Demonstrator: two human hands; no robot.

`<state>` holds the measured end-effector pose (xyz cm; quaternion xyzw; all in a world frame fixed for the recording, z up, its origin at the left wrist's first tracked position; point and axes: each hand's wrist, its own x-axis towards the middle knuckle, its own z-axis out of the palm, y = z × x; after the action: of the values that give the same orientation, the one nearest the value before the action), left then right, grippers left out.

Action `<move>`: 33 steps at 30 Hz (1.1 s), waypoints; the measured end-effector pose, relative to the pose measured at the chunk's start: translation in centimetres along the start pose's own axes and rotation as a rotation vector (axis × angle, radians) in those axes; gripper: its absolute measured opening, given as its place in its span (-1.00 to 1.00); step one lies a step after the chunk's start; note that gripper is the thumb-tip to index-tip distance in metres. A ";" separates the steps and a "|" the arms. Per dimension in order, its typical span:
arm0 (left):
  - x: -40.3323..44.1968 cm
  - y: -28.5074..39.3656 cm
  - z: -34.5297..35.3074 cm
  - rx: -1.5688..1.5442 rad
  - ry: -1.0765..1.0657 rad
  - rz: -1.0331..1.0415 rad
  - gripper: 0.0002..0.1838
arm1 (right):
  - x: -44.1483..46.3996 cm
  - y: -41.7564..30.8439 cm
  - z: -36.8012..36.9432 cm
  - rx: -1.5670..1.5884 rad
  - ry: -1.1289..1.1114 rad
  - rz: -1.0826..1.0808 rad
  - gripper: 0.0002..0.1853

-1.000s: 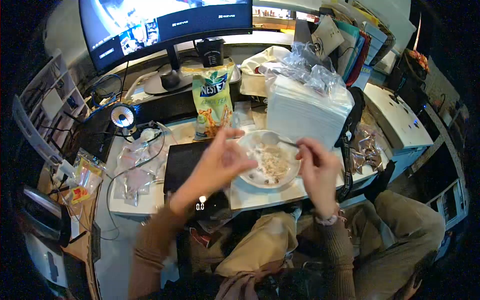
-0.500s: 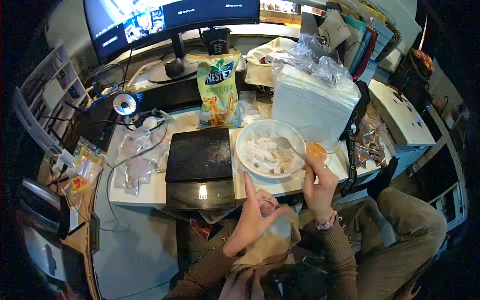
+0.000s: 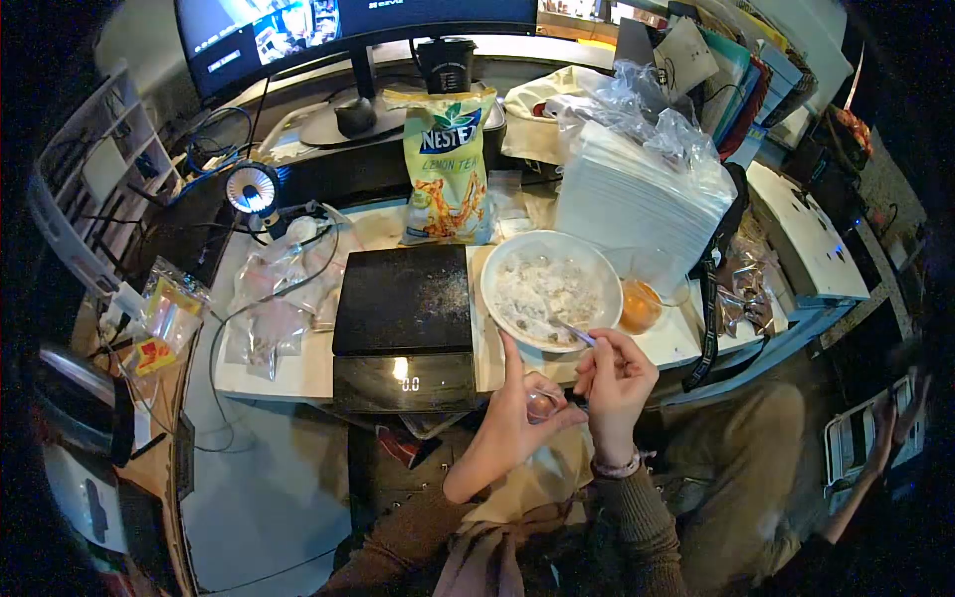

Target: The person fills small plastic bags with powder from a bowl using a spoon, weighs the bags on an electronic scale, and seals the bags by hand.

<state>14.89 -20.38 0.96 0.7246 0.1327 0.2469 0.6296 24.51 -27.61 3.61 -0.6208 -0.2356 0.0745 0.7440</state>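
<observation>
A white bowl [image 3: 486, 289] of pale powder with small dark bits stands on the desk. My right hand [image 3: 617, 383] pinches the handle of a spoon [image 3: 569, 326], whose head dips into the powder at the bowl's near side. Below the bowl, my left hand [image 3: 507, 428] holds a small clear round cup [image 3: 542, 398], its index finger stretched toward the rim. Left of the bowl is a black scale [image 3: 403, 383] with powder scattered on its plate. A clear container [image 3: 640, 303] with something orange sits right of the bowl.
Behind stand a yellow tea bag [image 3: 445, 174], a black cup [image 3: 446, 65] and a monitor. A white stack [image 3: 637, 199] under clear plastic is back right. Clear bags [image 3: 274, 323] and a small lamp [image 3: 252, 189] lie left. Another person's arm [image 3: 865, 468] shows at right.
The spoon has shifted toward the bowl's near side as my right hand moved left and down. My left hand, earlier beside the bowl, came down below it. Another person's arm has appeared at right.
</observation>
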 end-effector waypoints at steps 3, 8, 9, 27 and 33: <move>-0.2 -0.1 -0.1 0.002 -0.012 0.003 0.25 | 0.9 0.5 -0.1 0.164 0.016 0.117 -0.84; -1.6 2.4 -1.4 -0.053 -0.149 -0.067 0.20 | 1.9 -0.3 -0.5 0.232 0.078 0.159 -0.84; -2.0 3.3 -1.9 -0.066 -0.215 -0.104 0.19 | 2.3 -0.4 -0.9 0.234 0.064 0.165 -0.84; 12.7 7.8 -6.9 0.650 -0.226 0.107 0.19 | 9.9 -6.9 -1.8 0.112 -0.260 0.062 -0.84; 13.6 7.9 -6.2 0.728 -0.234 0.149 0.19 | 10.5 -7.6 -0.6 -0.004 -0.351 0.003 -0.87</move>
<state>22.12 -9.62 11.79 0.9315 0.0859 0.1443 0.3226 32.64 -25.53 13.57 -0.6000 -0.3612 0.1826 0.6901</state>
